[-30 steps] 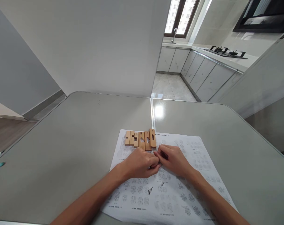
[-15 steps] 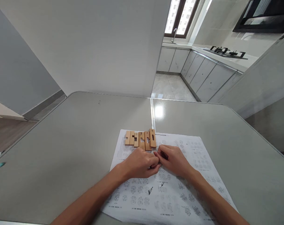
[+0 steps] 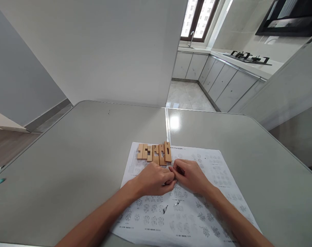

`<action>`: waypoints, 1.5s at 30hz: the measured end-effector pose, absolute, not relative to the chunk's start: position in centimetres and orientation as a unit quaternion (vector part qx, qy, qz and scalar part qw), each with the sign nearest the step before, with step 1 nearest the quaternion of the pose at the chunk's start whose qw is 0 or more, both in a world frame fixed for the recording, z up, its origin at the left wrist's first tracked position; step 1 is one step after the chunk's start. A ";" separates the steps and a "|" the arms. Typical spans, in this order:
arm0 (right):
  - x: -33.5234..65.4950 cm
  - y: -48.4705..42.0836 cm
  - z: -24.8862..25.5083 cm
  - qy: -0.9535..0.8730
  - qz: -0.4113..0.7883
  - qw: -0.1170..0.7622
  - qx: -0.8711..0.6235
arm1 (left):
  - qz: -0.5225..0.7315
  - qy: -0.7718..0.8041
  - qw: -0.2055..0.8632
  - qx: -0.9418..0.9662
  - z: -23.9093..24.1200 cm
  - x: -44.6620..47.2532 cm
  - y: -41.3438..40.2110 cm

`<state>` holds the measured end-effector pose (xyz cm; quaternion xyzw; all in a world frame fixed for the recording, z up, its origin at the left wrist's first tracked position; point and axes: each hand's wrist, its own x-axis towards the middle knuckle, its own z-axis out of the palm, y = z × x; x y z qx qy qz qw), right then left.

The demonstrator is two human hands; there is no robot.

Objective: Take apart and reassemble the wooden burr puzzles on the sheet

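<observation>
Several notched wooden puzzle pieces (image 3: pixel 156 154) lie side by side in a row on a large printed sheet (image 3: pixel 181 219). Handwritten digits mark some of them. My left hand (image 3: pixel 157 178) rests on the sheet just below the row, its fingers curled in. My right hand (image 3: pixel 189 175) lies beside it, thumb and fingers bent together, with the fingertips meeting those of my left hand. Nothing shows in either hand. The lower ends of the middle pieces sit close behind my left knuckles.
The grey-green table (image 3: pixel 68 171) has a seam (image 3: pixel 167 123) running away from me toward its far edge. A small teal object (image 3: pixel 1 180) lies near the left edge. Beyond the table stand a white wall (image 3: pixel 106 51) and kitchen cabinets (image 3: pixel 222 79).
</observation>
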<state>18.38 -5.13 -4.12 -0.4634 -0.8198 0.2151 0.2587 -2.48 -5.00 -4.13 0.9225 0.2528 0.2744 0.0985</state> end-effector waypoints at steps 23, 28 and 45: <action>18.4 -5.1 -4.2 -0.820 0.222 0.259 -0.460 | 0.264 0.250 0.091 0.927 -4.3 -2.5 -4.9; 18.4 -5.1 -4.3 -0.817 0.225 0.259 -0.463 | 0.284 0.246 0.097 0.922 -4.2 -2.5 -5.0; 18.3 -5.0 -3.8 -0.812 0.237 0.266 -0.462 | 0.292 0.494 0.002 0.819 -2.3 -7.1 -0.6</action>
